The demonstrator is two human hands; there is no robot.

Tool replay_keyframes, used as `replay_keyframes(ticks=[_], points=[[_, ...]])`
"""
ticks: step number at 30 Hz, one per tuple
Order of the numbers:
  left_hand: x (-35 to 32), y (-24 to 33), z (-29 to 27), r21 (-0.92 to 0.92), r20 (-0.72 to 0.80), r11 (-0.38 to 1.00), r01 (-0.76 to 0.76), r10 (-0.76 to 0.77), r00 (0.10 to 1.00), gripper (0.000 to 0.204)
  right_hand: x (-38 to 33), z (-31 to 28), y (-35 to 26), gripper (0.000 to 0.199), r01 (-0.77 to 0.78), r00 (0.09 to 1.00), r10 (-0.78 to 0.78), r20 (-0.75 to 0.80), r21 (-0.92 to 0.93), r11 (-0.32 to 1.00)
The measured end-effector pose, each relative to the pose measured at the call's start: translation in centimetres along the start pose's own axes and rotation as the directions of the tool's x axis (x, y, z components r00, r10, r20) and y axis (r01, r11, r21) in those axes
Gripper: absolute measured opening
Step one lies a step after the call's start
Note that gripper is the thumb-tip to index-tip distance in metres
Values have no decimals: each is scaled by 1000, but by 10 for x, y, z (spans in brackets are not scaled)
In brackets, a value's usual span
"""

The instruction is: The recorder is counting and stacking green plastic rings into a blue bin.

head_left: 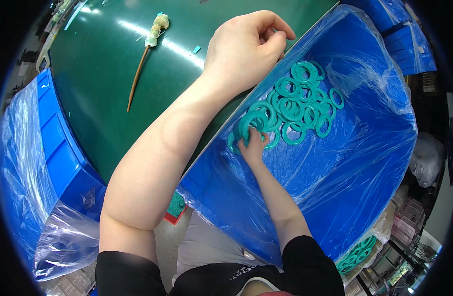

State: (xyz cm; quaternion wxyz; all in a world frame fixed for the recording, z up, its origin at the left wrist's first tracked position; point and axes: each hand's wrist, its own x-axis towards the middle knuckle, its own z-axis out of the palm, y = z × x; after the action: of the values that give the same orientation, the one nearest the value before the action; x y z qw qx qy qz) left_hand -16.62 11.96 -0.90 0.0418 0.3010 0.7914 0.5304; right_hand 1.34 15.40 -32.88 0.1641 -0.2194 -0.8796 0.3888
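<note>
A heap of green rings lies in a large blue bin lined with clear plastic film. My right hand reaches down into the bin, its fingers closed on a green ring at the heap's near left side. Other rings lie right around these fingers, so how many they grip is hard to see. Above the green table's edge is my left hand, loosely curled with the thumb against the fingers. Nothing shows in it, though its palm faces away.
On the green table lie a stick with a fluffy pale head and a small green scrap. Another film-covered blue bin stands at the left. More green rings show at the lower right, beside a dark rack.
</note>
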Motion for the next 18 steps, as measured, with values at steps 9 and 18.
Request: replay_keyframes(ticks=[9, 18], points=[[-1, 2, 4, -56, 14, 998, 10, -9, 1000, 19, -29, -7, 42, 49, 345, 890, -105, 443, -506, 790], [0, 23, -8, -132, 56, 984, 118, -111, 992, 14, -45, -6, 28, 44, 232, 926, -127, 356, -272, 934]])
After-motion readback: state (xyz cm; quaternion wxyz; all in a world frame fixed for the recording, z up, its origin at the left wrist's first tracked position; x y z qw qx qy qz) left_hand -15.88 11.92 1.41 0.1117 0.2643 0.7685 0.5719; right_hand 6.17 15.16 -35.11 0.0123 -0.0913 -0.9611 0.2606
